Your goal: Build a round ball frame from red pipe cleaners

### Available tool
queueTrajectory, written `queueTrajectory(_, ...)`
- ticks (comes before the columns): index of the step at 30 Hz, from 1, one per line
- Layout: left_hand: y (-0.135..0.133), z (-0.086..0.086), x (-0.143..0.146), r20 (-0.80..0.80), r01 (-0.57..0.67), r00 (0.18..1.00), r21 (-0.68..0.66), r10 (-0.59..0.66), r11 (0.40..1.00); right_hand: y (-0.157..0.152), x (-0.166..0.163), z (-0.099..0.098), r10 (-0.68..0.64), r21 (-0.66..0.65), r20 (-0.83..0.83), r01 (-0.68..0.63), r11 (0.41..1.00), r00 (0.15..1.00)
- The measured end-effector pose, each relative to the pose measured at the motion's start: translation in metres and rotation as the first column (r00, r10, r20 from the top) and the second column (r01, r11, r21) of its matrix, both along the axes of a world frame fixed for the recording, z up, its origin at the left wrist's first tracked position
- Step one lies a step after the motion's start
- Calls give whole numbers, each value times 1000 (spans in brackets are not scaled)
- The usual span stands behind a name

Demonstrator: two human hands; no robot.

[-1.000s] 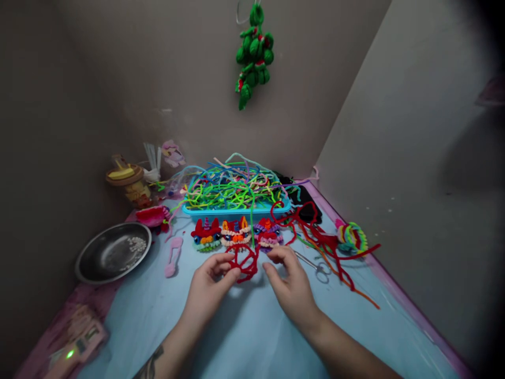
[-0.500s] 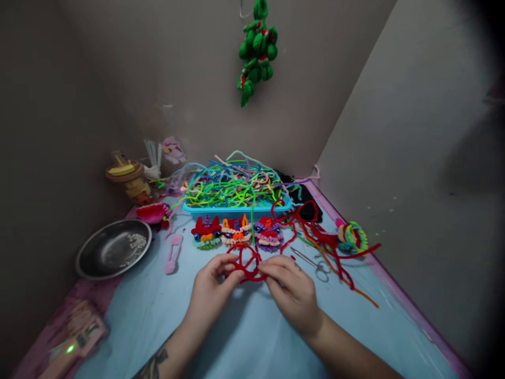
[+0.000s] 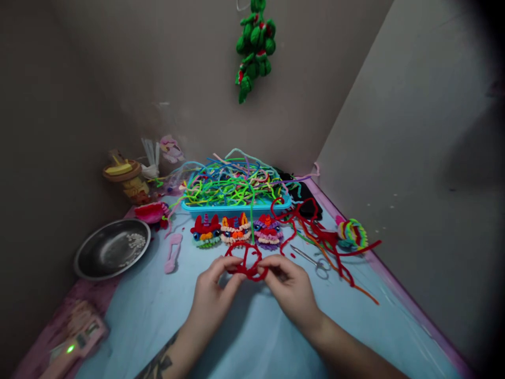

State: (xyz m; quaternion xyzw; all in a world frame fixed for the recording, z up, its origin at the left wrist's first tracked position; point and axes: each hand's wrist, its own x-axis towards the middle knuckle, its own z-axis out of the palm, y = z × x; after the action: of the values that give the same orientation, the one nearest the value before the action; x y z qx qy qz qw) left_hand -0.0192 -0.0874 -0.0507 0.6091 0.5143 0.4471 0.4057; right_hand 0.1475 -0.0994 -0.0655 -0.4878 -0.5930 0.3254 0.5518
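Note:
A red pipe cleaner (image 3: 245, 269), bent into several loops, is held above the blue table cover between both hands. My left hand (image 3: 216, 287) pinches its left side between thumb and fingers. On the right side, my right hand (image 3: 291, 289) is closed on it with thumb and forefinger. Just beyond stand three small pipe-cleaner animal heads: one with red ears (image 3: 205, 231), one orange and cream (image 3: 235, 230), and one purple and red (image 3: 268, 231). Small scissors (image 3: 315, 263) lie to the right of my right hand.
A blue basket (image 3: 236, 209) overflows with coloured pipe cleaners. Loose red pipe cleaners (image 3: 327, 239) sprawl on the right. At left are a metal bowl (image 3: 98, 263) with white beads, a pink clip (image 3: 172, 253) and a pink device (image 3: 81, 337). Green leafy pieces (image 3: 256, 50) hang above.
My right hand has turned a little and its fingers are more bent. The red loops have shifted slightly and their upper ring looks wider. The view has moved a little.

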Motion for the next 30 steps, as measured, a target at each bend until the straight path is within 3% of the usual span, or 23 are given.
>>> queueTrajectory(4, -3, -1, 1, -42, 35, 999, 75, -32, 997, -1, -6, -9, 28, -208, -235, -79, 975, 971)
queueTrajectory(9, -2, -2, 5, 74, 11, 997, -90, -4, 996, -1, -10, -15, 53, -278, -285, -136, 951, 957)
queueTrajectory(11, 1, -2, 5, 159, -5, 987, -170, 32, 985, -1, -10, -14, 36, -232, -198, -83, 969, 980)
queueTrajectory(14, 7, -3, 3, 282, -31, 953, -257, 106, 966, -3, -6, -10, -37, 2, 46, 37, 999, 998)
queueTrajectory(17, 9, -4, 2, 369, -13, 920, -307, 132, 952, -6, -4, -7, -7, 232, 307, -67, 970, 952)
queueTrajectory(20, 9, -7, 3, 408, 21, 904, -336, 126, 942, -9, -6, -6, 58, 235, 500, -200, 951, 864)
queueTrajectory(23, 8, -9, 5, 426, 49, 898, -348, 111, 936, -10, -10, -7, 35, 209, 614, -205, 956, 789)
queueTrajectory(30, 6, -8, 7, 447, 87, 890, -366, 93, 927, -9, -10, 0, -5, 273, 631, -217, 937, 776)
